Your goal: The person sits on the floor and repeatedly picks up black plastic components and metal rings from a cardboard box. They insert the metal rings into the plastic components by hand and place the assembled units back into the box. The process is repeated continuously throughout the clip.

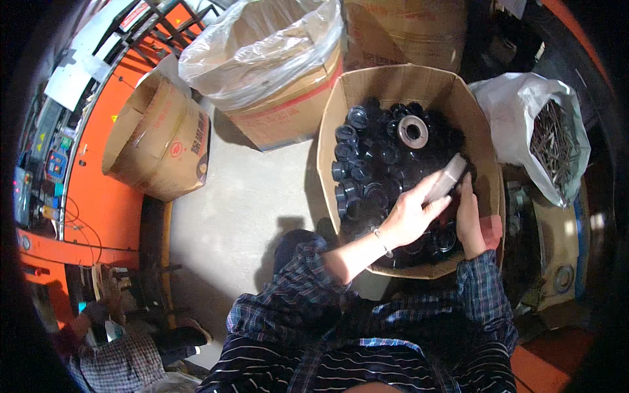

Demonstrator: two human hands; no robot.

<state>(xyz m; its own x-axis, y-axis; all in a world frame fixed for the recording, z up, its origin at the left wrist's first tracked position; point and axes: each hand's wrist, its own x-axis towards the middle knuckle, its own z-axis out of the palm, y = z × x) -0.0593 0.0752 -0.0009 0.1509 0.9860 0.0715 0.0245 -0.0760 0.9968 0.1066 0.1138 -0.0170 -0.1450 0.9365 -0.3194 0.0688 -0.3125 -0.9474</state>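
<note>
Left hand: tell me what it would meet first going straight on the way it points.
Beyond the grey object in its grasp, the left hand would probably meet the carton's right inner wall; depth is unclear, so it might touch the black parts first.

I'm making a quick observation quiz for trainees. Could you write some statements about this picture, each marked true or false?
1. The left hand grips a pale object over the carton of black parts. True.
2. The tan ring lies on the floor. False: the ring rests on the black parts.
3. A thin band circles the left wrist. True.
4. The white sack stands left of that carton. False: the sack is on its right.
5. Thin metal rods show in the sack's opening. True.
</note>
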